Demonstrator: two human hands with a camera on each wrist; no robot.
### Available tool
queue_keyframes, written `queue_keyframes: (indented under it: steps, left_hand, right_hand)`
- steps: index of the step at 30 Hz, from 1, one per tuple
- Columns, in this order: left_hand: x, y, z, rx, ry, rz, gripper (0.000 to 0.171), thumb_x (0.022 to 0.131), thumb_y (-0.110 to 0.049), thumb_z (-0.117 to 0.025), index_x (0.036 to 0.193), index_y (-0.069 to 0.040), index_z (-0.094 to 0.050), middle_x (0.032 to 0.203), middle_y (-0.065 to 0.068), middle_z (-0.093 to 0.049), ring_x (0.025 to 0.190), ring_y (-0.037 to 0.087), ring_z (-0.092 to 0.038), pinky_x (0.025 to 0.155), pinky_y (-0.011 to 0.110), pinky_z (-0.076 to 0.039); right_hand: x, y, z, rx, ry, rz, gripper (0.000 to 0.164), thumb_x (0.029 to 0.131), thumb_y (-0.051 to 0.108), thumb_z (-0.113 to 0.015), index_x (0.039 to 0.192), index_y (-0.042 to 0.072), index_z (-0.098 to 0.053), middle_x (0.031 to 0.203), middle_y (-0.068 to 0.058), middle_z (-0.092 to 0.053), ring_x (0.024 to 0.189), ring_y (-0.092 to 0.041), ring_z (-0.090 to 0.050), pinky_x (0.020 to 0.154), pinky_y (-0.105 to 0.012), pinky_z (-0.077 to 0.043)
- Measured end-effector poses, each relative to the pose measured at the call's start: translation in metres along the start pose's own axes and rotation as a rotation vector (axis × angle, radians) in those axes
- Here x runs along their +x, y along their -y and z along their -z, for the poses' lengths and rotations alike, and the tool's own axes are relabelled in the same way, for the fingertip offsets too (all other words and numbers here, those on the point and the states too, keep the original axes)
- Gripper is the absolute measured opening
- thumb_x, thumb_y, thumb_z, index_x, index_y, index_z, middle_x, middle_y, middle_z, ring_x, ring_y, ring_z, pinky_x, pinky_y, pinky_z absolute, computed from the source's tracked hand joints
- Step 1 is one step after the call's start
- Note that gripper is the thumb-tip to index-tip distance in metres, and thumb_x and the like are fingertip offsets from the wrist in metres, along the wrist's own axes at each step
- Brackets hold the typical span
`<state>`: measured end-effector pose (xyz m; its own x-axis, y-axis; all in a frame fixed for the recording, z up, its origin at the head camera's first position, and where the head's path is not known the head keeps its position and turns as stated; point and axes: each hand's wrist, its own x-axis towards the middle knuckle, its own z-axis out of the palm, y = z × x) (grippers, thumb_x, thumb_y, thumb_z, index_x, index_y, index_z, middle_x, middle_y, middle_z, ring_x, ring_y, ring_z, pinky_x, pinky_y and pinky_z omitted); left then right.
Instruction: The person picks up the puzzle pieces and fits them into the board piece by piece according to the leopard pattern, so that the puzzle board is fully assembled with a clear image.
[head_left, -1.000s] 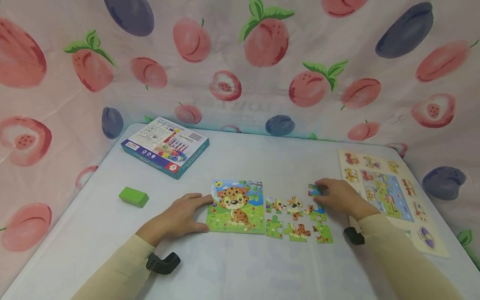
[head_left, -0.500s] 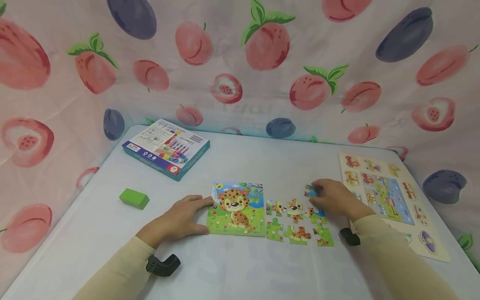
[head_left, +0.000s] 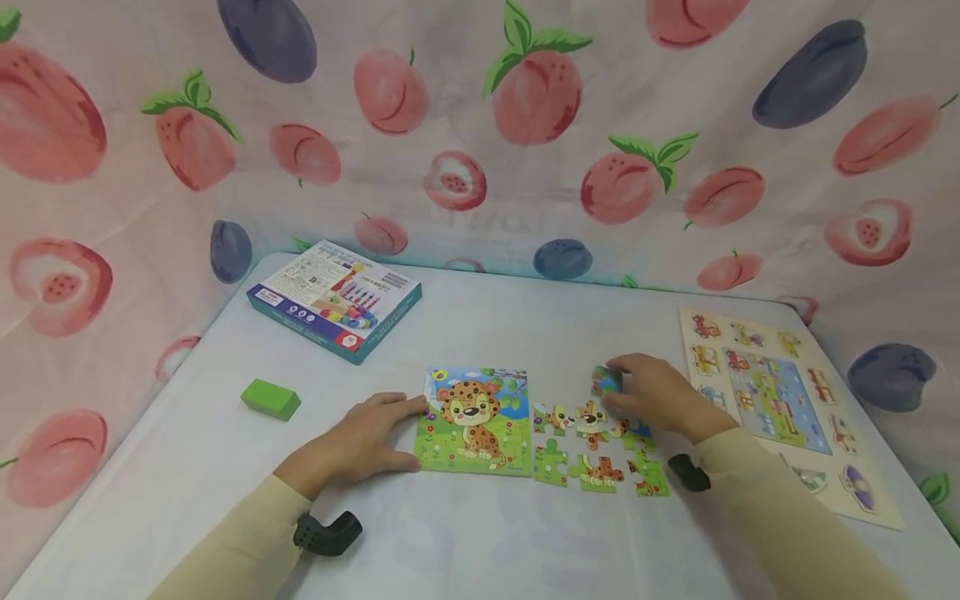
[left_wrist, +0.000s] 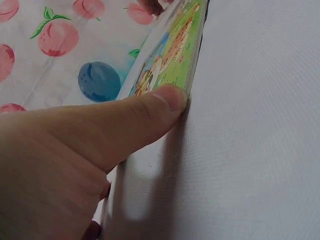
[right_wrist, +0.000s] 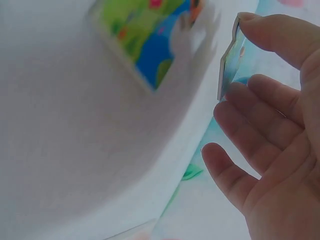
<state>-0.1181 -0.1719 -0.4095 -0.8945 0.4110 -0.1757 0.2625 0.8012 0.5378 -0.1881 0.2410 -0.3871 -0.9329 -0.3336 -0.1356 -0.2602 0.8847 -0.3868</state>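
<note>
A square leopard picture board (head_left: 472, 454) lies on the table. My left hand (head_left: 360, 440) rests at its left side, fingers extended; in the left wrist view the thumb (left_wrist: 150, 107) touches the board's edge. To the right of the board lie several loose jigsaw pieces (head_left: 598, 473) in two rough rows, parts of a matching leopard. My right hand (head_left: 660, 396) pinches a blue-and-green jigsaw piece (head_left: 606, 381) between thumb and fingers, above the upper row. The right wrist view shows this piece (right_wrist: 231, 62) nearly edge-on, apart from the pieces below.
At the back left lies a flat toy box (head_left: 333, 300), with a green block (head_left: 270, 400) nearer the front. A wooden puzzle board with vehicle pictures (head_left: 787, 408) lies right, beside the right forearm. Fruit-patterned cloth (head_left: 510, 192) stands behind the white table (head_left: 480, 542).
My right hand has moved left with the jigsaw piece in its grip, away from the right end of the upper row. The left hand has stayed at the board.
</note>
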Motion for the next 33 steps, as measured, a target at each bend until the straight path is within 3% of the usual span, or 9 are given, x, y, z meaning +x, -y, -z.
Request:
queue_keyframes:
  steps: [20,33]
  left_hand:
    - [0.0,0.002,-0.001,-0.001,0.008,0.004,0.076,0.081,-0.032,-0.084,0.147,-0.013,-0.052,0.148,0.018,-0.046,0.14,0.039,-0.037,0.11,0.059,-0.034]
    - [0.0,0.002,0.0,0.001,0.004,-0.014,0.076,0.081,-0.032,-0.084,0.147,-0.013,-0.052,0.148,0.019,-0.046,0.139,0.039,-0.037,0.11,0.059,-0.034]
  right_hand:
    - [0.009,0.037,-0.009,-0.02,-0.02,0.166,0.053,0.092,0.022,-0.074,0.133,-0.007,-0.057,0.13,-0.022,-0.06,0.122,-0.04,-0.055,0.102,-0.055,-0.044]
    - [0.015,0.057,-0.013,-0.054,-0.016,0.212,0.053,0.09,0.024,-0.075,0.13,-0.006,-0.059,0.127,-0.02,-0.063,0.12,-0.037,-0.057,0.101,-0.052,-0.046]
